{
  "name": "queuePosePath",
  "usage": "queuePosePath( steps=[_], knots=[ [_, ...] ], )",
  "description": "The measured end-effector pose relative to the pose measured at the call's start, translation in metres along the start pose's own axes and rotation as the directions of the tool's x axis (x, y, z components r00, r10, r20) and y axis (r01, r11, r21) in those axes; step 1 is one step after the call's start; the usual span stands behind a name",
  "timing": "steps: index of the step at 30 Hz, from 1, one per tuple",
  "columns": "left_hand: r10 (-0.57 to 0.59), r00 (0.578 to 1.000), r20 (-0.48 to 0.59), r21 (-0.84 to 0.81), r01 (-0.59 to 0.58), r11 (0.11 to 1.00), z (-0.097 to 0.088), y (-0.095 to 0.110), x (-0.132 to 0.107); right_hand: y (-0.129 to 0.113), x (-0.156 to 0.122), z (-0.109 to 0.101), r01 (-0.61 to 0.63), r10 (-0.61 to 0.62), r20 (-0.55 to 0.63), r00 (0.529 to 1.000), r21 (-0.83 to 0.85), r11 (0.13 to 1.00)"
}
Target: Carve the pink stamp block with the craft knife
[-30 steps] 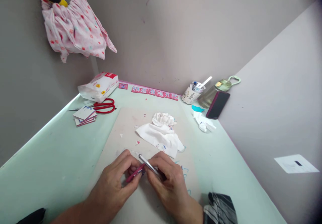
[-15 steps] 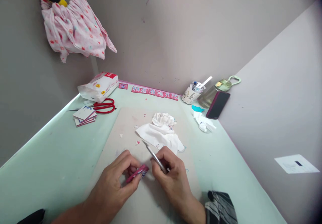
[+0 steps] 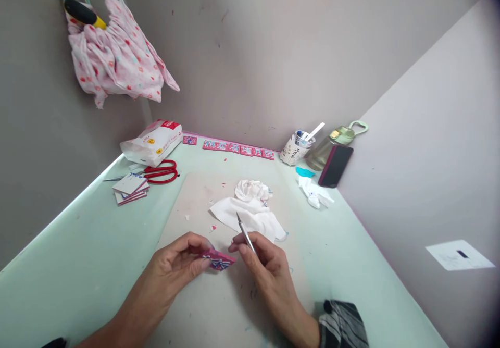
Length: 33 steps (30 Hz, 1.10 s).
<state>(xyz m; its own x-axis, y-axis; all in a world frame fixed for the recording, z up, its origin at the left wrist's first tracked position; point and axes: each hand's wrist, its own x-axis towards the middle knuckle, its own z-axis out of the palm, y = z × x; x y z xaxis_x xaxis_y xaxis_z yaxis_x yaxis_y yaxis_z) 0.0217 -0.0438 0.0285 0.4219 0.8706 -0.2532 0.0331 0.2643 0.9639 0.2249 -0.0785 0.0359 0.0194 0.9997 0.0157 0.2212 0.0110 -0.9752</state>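
Covered: left-hand fingers (image 3: pixel 201 264) hide one end of the flat pink tile (image 3: pixel 221 262); the right hand (image 3: pixel 265 270) hides the rear of the slim silver craft knife (image 3: pixel 246 233).
Cut off: 1 black object (image 3: pixel 54 343), lower left corner, unidentifiable.
Tile: lower centre, tilted, blue-and-white marks illegible.
Left hand (image 3: pixel 182 259): pinching the tile.
Right hand: grasping the knife, blade upward.

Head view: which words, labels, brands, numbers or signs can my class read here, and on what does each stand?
"居": second character in the row of pink tiles.
"月": fifth in that row.
The row's other characters: too blurred to be sure.
Lone pink tile: too blurred.
Cup: printed characters, too blurred.
White packet: print too small.
White sheet: too small.
Tile in the left hand: unreadable at this angle.
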Motion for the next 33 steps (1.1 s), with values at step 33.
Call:
queuePosePath(
  steps=[33],
  knots=[
    [-0.085, 0.996, 0.022, -0.048, 0.086, 0.995, 0.006, 0.002, -0.003, -0.011, -0.012, 0.002, 0.149, -0.140, 0.059, 0.988, -0.180, 0.972]
  ],
)
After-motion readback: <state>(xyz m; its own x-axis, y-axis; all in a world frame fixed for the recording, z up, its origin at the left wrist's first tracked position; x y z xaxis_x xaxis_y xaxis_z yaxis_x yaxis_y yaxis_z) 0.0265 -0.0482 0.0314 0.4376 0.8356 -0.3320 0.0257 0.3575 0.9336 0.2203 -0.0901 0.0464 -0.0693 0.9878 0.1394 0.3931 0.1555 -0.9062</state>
